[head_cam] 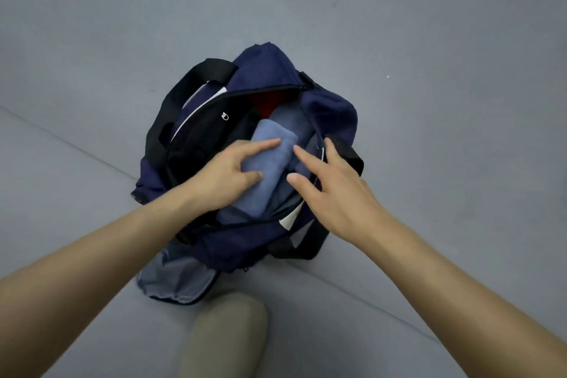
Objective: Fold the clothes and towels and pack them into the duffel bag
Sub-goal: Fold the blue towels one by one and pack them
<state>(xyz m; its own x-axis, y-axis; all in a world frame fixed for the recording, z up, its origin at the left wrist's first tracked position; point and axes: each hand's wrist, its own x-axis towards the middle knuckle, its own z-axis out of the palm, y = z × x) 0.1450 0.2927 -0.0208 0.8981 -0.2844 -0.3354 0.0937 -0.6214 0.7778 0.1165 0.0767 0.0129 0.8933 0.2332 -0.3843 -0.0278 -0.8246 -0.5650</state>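
Observation:
A navy duffel bag (329, 115) with black straps lies unzipped on a grey surface. Inside it sits a folded light blue towel (270, 138), with darker blue-grey cloth beside it, a black item on the left and a bit of red cloth (265, 106) at the far end. My left hand (228, 176) presses on the towel with straight fingers, thumb along its side. My right hand (331, 184) hovers over the bag's right edge, fingers spread and straight, its fingertips at the towel's right side.
The bag's grey-lined end pocket (176, 281) hangs open toward me. My knee in beige trousers (227, 337) is at the bottom centre. A seam (61, 138) runs diagonally across the grey surface under the bag.

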